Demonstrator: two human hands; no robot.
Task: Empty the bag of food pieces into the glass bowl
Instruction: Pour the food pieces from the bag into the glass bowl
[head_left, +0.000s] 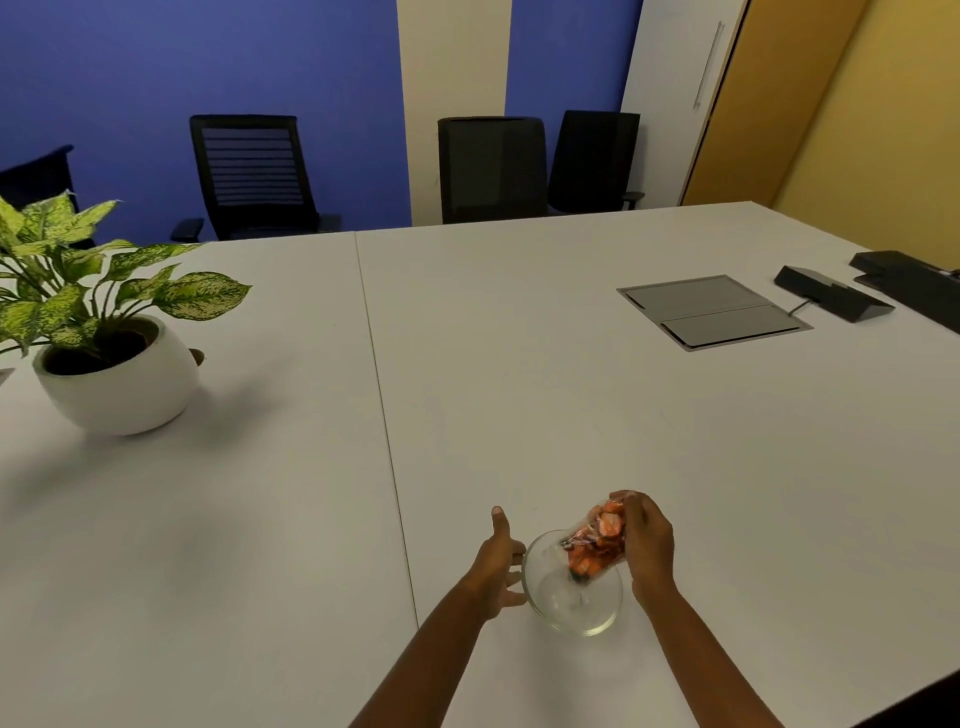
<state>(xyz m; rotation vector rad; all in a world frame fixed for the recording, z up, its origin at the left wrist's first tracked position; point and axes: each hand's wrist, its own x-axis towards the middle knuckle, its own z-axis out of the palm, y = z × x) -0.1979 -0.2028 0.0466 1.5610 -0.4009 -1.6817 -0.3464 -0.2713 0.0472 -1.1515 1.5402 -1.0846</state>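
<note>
Two hands work near the front edge of a white worktop (519, 389) in the head camera's one view. The right hand (647, 545) grips a clear plastic bag (595, 543) of orange-red food pieces, fingers wrapped round its upper end. The bag is tilted, its lower end dipping over the rim of a glass bowl (574, 597). The bowl stands on the worktop between the two hands, and little or nothing can be made out in its bottom through the glass. The left hand (498, 564) sits at the bowl's left side, fingers spread and thumb raised; it is close against the rim, but whether it actually touches the glass I cannot tell. No brand, label or writing can be read on the bag or anywhere else; the picture is too soft for that.

Far off to the left a leafy green plant (78, 270) grows in a round white pot (124, 389). Toward the right a grey cable hatch (711, 312) is set flush into the worktop, with a dark wedge-shaped device (831, 299) just beyond it. Black office chairs (254, 176) line the far edge before a blue wall (156, 78).
</note>
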